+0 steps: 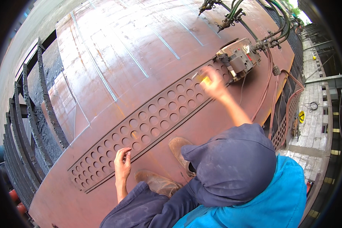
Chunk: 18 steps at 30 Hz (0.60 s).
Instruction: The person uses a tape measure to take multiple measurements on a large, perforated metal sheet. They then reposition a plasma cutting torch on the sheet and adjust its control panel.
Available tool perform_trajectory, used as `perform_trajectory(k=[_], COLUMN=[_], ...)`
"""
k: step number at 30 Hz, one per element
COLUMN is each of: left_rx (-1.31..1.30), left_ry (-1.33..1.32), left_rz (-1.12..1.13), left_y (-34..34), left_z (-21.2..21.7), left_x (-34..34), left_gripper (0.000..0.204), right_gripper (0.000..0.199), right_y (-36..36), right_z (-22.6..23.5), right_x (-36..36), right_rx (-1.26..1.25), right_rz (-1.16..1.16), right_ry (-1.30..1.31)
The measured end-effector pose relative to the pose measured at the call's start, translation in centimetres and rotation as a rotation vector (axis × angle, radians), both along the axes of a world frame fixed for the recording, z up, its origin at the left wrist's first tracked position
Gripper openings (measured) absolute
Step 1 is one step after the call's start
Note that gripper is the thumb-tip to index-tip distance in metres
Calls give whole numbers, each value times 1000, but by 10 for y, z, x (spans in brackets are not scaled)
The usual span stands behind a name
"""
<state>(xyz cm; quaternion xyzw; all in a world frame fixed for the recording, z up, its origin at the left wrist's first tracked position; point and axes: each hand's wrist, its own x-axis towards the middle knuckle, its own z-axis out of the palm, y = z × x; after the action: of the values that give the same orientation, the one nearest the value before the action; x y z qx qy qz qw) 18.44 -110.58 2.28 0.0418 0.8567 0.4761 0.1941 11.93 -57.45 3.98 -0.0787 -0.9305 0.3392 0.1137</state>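
My right hand (213, 84) is closed around a small yellow object (206, 80), smeared by motion, so its kind does not show. It hovers above the upper part of a long perforated rail (162, 113), close to a grey-brown track-cutting machine (237, 59). Lower down, my left hand (122, 160) is held over the rail's near edge. Its fingers are loosely curled, with a small gap to the thumb and nothing visible between them. Under both hands lies a large rust-brown steel plate (102, 209).
Cutting torches (228, 21) on a bar and hoses (269, 87) run from the machine at the far right. Pale lines (93, 60) mark the plate. Upright slats (36, 125) stand beyond its left edge. My boots (155, 181) rest on the plate beside the rail.
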Motion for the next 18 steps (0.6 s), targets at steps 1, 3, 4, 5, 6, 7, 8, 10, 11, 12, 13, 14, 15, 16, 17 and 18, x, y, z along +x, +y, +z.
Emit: perform_trajectory(k=[1,3,4,5,6,7,8,10,11,12,13,14,15,16,17,18], left_rx=[-17,64,63,53,86,105,113,140,152,161,170,181,178,176,175,171], left_ry=[-9,41,71,78,79,78,86,77,74,62,54,46,45,41,37,42], left_rz=[-9,-67,-69,-68,-93,-106,-119,-130,-139,-126,-104,-83,-89,-95,-103,-124], left_y=[-3,10,3,-4,5,11,17,25,25,22,19,16,12,11,10,12], left_z=[2,-10,-9,-6,-9,-8,-6,-3,-2,-4,-7,-9,-11,-11,-12,-13], left_x=[-1,-2,-2,-1,-1,-1,-1,-2,-2,-1,1,2,2,2,2,0], left_gripper=[15,14,13,13,12,12,11,11,11,11,12,12,12,12,12,12], right_gripper=[59,66,66,66,62,57,47,45,44,41,41,41,41,41,43,44], right_y=[36,154,157,159,190,200,204,219,222,222,218,214,210,208,206,206], right_z=[23,48,68,86,95,100,97,98,100,98,97,97,96,95,95,98], right_x=[-9,-1,-13,-25,-15,-11,-6,-6,-8,-9,-13,-14,-15,-14,-11,-8], right_rx=[120,596,370,136,-23,-194,-287,-260,-250,-239,-236,-232,-228,-240,-230,-200], right_rz=[-177,-483,-627,-749,-722,-676,-698,-664,-649,-666,-655,-646,-639,-636,-608,-601], right_ry=[69,114,-152,-422,-530,-639,-632,-699,-731,-736,-740,-745,-751,-770,-790,-802])
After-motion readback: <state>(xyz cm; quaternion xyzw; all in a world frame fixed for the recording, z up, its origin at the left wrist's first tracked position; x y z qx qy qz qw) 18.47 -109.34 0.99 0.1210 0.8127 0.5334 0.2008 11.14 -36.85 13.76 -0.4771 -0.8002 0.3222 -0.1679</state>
